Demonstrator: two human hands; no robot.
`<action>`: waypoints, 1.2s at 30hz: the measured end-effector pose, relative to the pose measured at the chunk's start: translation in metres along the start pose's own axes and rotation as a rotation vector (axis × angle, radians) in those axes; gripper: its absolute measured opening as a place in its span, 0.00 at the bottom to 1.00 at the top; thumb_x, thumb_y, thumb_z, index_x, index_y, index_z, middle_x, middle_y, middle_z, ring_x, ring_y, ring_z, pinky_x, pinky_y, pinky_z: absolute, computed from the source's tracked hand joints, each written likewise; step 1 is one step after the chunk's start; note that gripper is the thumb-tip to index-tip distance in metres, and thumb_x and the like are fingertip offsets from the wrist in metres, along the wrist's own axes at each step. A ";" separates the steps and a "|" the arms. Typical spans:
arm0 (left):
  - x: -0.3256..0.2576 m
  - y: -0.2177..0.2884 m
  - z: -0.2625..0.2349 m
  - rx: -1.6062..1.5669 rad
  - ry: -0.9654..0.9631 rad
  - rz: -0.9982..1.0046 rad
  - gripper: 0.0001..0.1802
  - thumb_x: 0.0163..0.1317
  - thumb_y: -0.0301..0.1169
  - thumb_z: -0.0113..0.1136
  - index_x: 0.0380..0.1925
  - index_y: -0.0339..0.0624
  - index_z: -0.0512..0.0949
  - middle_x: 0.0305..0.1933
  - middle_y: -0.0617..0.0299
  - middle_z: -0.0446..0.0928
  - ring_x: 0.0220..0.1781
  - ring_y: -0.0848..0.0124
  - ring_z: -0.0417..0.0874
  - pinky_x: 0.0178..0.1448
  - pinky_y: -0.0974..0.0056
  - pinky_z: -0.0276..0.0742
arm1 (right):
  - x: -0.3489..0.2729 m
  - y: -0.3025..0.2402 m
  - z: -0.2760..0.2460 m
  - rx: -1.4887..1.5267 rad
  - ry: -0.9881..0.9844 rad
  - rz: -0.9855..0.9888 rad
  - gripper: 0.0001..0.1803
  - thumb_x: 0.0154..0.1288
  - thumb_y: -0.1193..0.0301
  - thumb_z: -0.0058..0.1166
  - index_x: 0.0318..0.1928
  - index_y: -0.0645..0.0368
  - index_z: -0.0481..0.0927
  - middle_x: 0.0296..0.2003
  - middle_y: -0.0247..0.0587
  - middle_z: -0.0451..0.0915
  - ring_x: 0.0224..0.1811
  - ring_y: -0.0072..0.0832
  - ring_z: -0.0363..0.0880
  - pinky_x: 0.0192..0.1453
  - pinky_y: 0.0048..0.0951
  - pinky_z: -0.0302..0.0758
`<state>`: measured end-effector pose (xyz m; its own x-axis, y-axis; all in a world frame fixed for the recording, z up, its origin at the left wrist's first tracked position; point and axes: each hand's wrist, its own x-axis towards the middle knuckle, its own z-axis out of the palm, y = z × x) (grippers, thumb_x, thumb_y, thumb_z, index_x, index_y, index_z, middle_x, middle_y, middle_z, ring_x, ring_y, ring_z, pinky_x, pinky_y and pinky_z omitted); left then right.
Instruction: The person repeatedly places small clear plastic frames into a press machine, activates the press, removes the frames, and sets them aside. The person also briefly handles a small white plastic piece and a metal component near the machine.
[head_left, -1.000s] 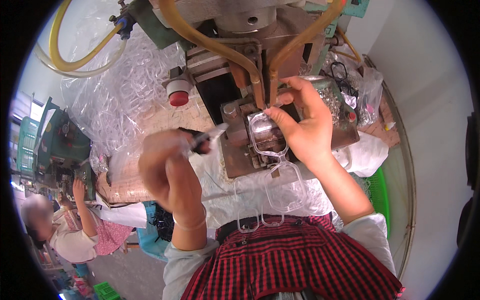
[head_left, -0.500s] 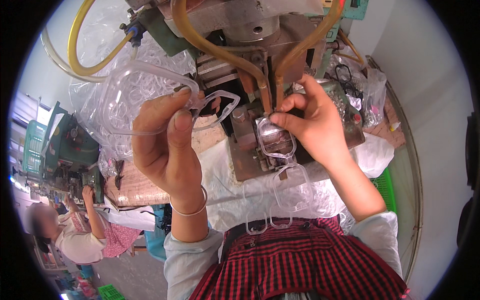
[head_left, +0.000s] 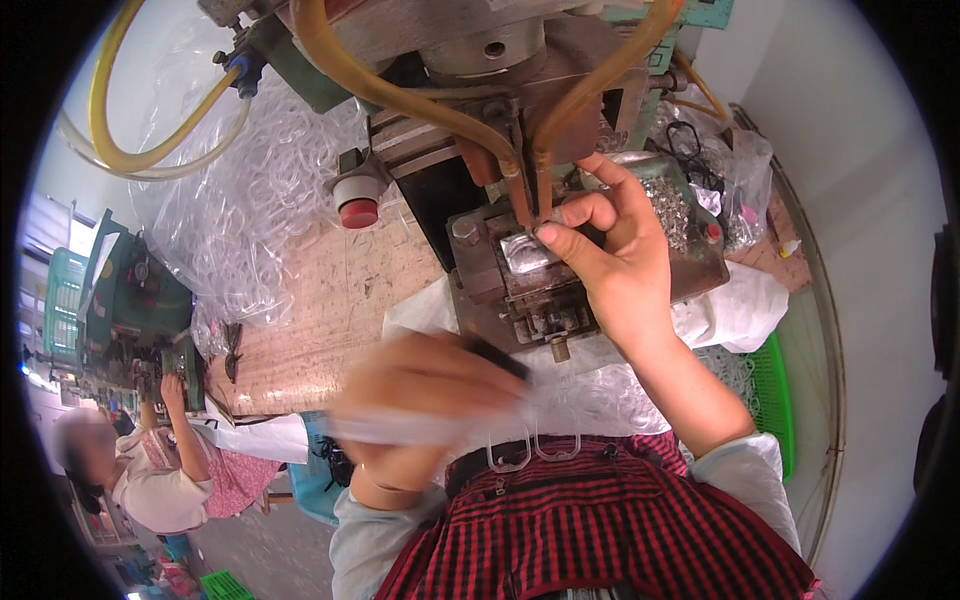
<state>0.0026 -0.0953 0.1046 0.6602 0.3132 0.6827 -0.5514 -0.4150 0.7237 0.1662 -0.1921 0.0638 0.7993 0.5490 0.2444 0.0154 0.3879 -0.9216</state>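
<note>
My right hand (head_left: 610, 260) reaches onto the metal fixture (head_left: 520, 270) of a bench machine, thumb and fingertips pinching a small clear piece (head_left: 525, 252) on the plate under the copper-coloured tubes (head_left: 520, 190). My left hand (head_left: 420, 385) is low, near my waist and blurred by motion, closed around a clear plastic piece (head_left: 400, 428) and a dark tool end (head_left: 495, 357). Two clear plastic loops (head_left: 525, 450) hang at my belt line above the red checked apron (head_left: 600, 530).
A heap of clear plastic pieces (head_left: 250, 210) lies on the wooden bench (head_left: 330, 310) at the left, beside a red push button (head_left: 358, 212). Yellow hoses (head_left: 110, 130) loop overhead. A green basket (head_left: 765, 375) sits at the right. Another person (head_left: 130, 470) works at a green machine (head_left: 125, 300) lower left.
My left hand dropped from beside the machine head down toward my waist, carrying the clear plastic. My right hand stayed on the fixture, fingers shifting slightly upward.
</note>
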 end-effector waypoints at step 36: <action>-0.045 -0.045 0.022 0.574 -0.093 0.190 0.15 0.50 0.28 0.73 0.41 0.50 0.86 0.55 0.59 0.84 0.55 0.56 0.83 0.67 0.46 0.74 | -0.025 0.047 -0.123 -1.466 0.152 -0.305 0.07 0.52 0.75 0.65 0.32 0.60 0.82 0.34 0.47 0.80 0.41 0.49 0.79 0.48 0.47 0.76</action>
<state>0.0093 -0.1096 0.0391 0.6335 0.1232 0.7638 -0.3180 -0.8585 0.4023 0.2212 -0.2785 -0.0227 0.7059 0.4707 0.5292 0.6850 -0.6439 -0.3410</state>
